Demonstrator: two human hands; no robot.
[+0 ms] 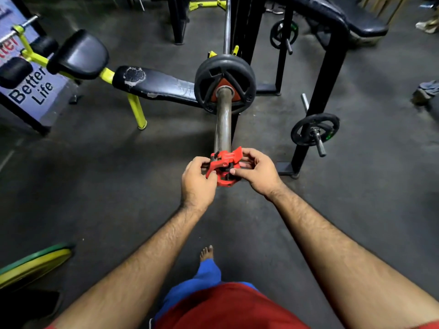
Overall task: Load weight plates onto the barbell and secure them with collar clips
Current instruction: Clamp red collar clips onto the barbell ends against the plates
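Both hands grasp the red clip (224, 167) at the near tip of the bar (223, 122): the left hand (197, 179) pinches its ring, the right hand (257, 172) curls by the raised lever. The bar runs straight away to the black plate (225, 83), far up the sleeve, so the clip probably needs sliding forward; neither hand is nearer.

Red collar clip (225, 166) at barbell (223, 122) sleeve end (lever raised), black plate (225, 83) loaded
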